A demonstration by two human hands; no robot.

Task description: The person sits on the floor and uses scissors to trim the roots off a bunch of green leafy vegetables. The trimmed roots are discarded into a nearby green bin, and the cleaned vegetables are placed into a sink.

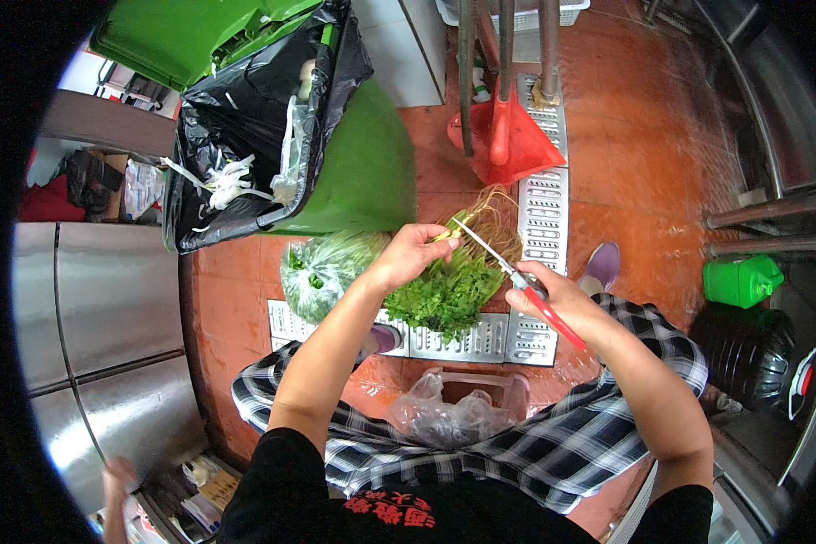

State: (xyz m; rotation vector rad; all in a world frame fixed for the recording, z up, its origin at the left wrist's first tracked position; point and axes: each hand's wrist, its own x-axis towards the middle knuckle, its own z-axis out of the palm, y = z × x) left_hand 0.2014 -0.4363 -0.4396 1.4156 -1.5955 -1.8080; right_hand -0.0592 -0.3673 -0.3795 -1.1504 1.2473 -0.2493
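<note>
My left hand is closed in a pinch on a small bunch of leafy herbs, its yellow-green stem ends showing at the fingertips. My right hand grips a pair of scissors with red handles. Their blades point up and left, with the tips close to the stems by my left fingers. Below the hands lies a pile of leafy green herbs. Long thin brown roots spread behind it near the metal drain cover. Left of the pile, a clear plastic bag holds more greens.
A green wheeled bin with a black liner stands open at far left. A red dustpan is ahead, beside the drain grate. Between my legs sits a plastic tub with clear bags. Another person's hand shows at lower left.
</note>
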